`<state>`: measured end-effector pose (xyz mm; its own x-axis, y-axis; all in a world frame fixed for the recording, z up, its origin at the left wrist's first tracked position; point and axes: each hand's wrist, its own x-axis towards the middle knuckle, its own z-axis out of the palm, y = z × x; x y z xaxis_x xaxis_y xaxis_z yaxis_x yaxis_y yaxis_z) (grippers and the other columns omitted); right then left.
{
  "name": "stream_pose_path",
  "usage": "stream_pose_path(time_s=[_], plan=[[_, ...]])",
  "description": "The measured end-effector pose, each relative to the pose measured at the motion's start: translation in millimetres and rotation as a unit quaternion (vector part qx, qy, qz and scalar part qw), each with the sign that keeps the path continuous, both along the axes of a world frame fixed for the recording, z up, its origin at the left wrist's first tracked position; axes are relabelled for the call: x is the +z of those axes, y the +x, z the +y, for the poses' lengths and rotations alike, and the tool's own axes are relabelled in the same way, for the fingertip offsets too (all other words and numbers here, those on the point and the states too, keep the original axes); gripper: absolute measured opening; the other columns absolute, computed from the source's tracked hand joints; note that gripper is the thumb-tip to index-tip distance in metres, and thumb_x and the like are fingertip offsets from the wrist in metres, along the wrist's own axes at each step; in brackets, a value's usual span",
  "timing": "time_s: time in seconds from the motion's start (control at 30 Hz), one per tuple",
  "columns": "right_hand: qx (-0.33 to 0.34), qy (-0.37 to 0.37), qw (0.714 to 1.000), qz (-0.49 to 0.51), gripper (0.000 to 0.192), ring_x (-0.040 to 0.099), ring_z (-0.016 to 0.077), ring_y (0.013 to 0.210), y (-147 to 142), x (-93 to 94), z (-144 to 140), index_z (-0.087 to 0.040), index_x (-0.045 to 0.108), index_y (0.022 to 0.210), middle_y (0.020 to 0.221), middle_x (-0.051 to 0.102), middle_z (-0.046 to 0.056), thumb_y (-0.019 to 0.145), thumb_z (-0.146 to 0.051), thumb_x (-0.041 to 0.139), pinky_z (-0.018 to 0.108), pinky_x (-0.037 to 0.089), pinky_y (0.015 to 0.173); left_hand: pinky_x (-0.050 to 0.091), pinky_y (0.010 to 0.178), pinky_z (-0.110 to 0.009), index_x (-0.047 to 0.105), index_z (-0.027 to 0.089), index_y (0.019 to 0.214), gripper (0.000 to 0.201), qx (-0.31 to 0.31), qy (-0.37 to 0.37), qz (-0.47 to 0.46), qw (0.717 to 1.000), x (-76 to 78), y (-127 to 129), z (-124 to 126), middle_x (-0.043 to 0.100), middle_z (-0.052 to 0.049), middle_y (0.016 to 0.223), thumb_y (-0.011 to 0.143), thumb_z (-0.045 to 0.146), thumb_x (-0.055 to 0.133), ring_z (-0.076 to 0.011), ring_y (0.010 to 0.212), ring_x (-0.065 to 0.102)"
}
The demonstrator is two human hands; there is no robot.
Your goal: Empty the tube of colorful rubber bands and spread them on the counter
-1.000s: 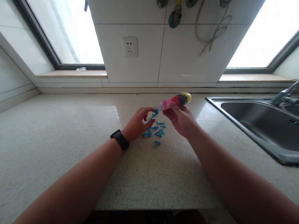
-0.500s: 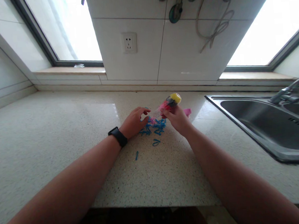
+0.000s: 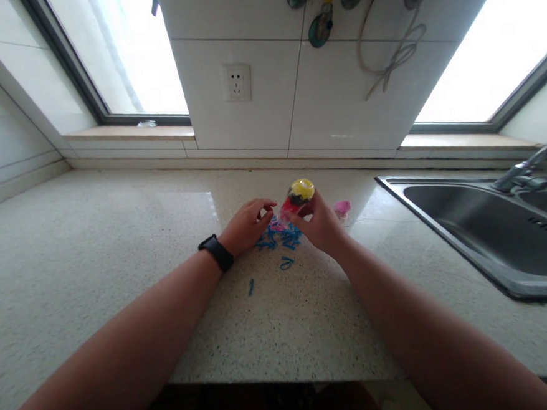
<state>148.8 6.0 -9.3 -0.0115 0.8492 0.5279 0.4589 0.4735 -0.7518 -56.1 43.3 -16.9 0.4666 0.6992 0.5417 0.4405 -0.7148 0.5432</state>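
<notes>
My right hand (image 3: 319, 225) grips a small clear tube (image 3: 296, 201) with pink, black and yellow contents, tilted mouth-down toward the counter. My left hand (image 3: 249, 224), with a black watch at the wrist, rests fingers-down at the tube's mouth, touching a pile of small blue bands (image 3: 280, 237). Two stray blue bands lie nearer me, one (image 3: 286, 264) just below the pile and one (image 3: 250, 286) further left. A small pink cap (image 3: 342, 208) sits on the counter right of my right hand.
The speckled stone counter (image 3: 117, 253) runs to a tiled wall with a socket (image 3: 237, 82). A steel sink (image 3: 490, 227) with a tap (image 3: 528, 165) lies at the right. Utensils and a cord hang on the wall above.
My right hand tipped the tube from lying sideways to mouth-down and drew it left toward my left hand. More blue bands lie on the counter, and the pink cap came into sight.
</notes>
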Motion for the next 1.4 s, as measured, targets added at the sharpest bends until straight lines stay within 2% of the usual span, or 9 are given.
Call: stream_pose_path(time_s=[0.17, 0.53, 0.77, 0.93, 1.17, 1.27, 1.33, 1.4], plan=[[-0.002, 0.026, 0.999, -0.035, 0.036, 0.057, 0.0173, 0.07, -4.1, 1.0, -4.4, -0.022, 0.053, 0.104, 0.084, 0.065, 0.005, 0.078, -0.039, 0.072, 0.032, 0.042, 0.065, 0.043, 0.08, -0.028, 0.06, 0.015, 0.119, 0.028, -0.004, 0.004, 0.001, 1.0, -1.2, 0.1, 0.1, 0.063, -0.008, 0.108, 0.095, 0.026, 0.049, -0.0132, 0.083, 0.054], [-0.011, 0.011, 0.995, -0.099, 0.04, 0.063, 0.0179, 0.078, -2.8, -5.4, 0.0, -0.018, 0.054, 0.106, 0.09, 0.066, 0.006, 0.08, -0.045, 0.067, 0.031, 0.048, 0.07, 0.044, 0.087, -0.032, 0.063, 0.016, 0.117, 0.027, -0.016, 0.024, 0.012, 1.0, -0.7, -0.4, -1.1, 0.064, -0.007, 0.104, 0.094, 0.022, 0.049, -0.0152, 0.089, 0.056], [0.011, 0.006, 0.994, -0.11, 0.036, 0.063, 0.0185, 0.081, -6.7, -2.4, -2.1, -0.018, 0.056, 0.105, 0.091, 0.067, 0.006, 0.081, -0.042, 0.067, 0.032, 0.047, 0.074, 0.043, 0.09, -0.034, 0.064, 0.017, 0.112, 0.025, -0.025, 0.023, 0.008, 0.999, -0.3, 1.3, -2.0, 0.065, -0.007, 0.105, 0.096, 0.024, 0.047, -0.0178, 0.097, 0.057], [0.016, -0.001, 0.997, -0.081, 0.037, 0.064, 0.0191, 0.085, -6.7, -4.8, -0.3, -0.019, 0.057, 0.108, 0.094, 0.067, 0.006, 0.082, -0.043, 0.067, 0.032, 0.048, 0.076, 0.042, 0.094, -0.035, 0.063, 0.016, 0.115, 0.028, -0.033, 0.011, -0.004, 0.999, 0.6, 0.8, -4.0, 0.065, -0.007, 0.111, 0.097, 0.026, 0.045, -0.0182, 0.104, 0.057], [0.01, -0.015, 0.996, -0.09, 0.04, 0.062, 0.0222, 0.092, -5.6, -10.4, 2.6, -0.019, 0.058, 0.11, 0.099, 0.067, 0.008, 0.08, -0.044, 0.069, 0.037, 0.047, 0.082, 0.042, 0.092, -0.034, 0.064, 0.017, 0.113, 0.025, -0.021, 0.006, 0.004, 1.0, -0.1, 1.2, -3.3, 0.065, -0.005, 0.107, 0.096, 0.024, 0.046, -0.0182, 0.101, 0.058], [0.033, -0.014, 0.999, -0.031, 0.04, 0.063, 0.0217, 0.093, -6.6, -9.6, 4.6, -0.02, 0.058, 0.111, 0.101, 0.066, 0.008, 0.08, -0.042, 0.069, 0.037, 0.047, 0.083, 0.042, 0.092, -0.034, 0.063, 0.016, 0.114, 0.027, -0.016, -0.001, 0.006, 1.0, 1.5, 0.6, -3.4, 0.065, -0.006, 0.108, 0.095, 0.024, 0.045, -0.0188, 0.101, 0.057], [0.051, -0.024, 0.996, 0.067, 0.04, 0.063, 0.0199, 0.09, -7.4, -9.3, 7.9, -0.019, 0.058, 0.11, 0.102, 0.066, 0.008, 0.081, -0.044, 0.069, 0.035, 0.048, 0.082, 0.042, 0.089, -0.033, 0.062, 0.016, 0.114, 0.027, -0.006, -0.008, -0.001, 1.0, 2.9, 0.5, -3.8, 0.064, -0.006, 0.108, 0.096, 0.023, 0.044, -0.0181, 0.101, 0.056], [0.065, -0.067, 0.979, 0.181, 0.04, 0.063, 0.0177, 0.084, -7.9, -9.8, 11.9, -0.018, 0.058, 0.107, 0.097, 0.066, 0.007, 0.081, -0.047, 0.067, 0.034, 0.049, 0.078, 0.043, 0.082, -0.031, 0.061, 0.014, 0.109, 0.023, 0.029, -0.016, -0.027, 0.999, 4.5, 1.1, -5.1, 0.063, -0.006, 0.101, 0.094, 0.022, 0.046, -0.0164, 0.092, 0.055]])
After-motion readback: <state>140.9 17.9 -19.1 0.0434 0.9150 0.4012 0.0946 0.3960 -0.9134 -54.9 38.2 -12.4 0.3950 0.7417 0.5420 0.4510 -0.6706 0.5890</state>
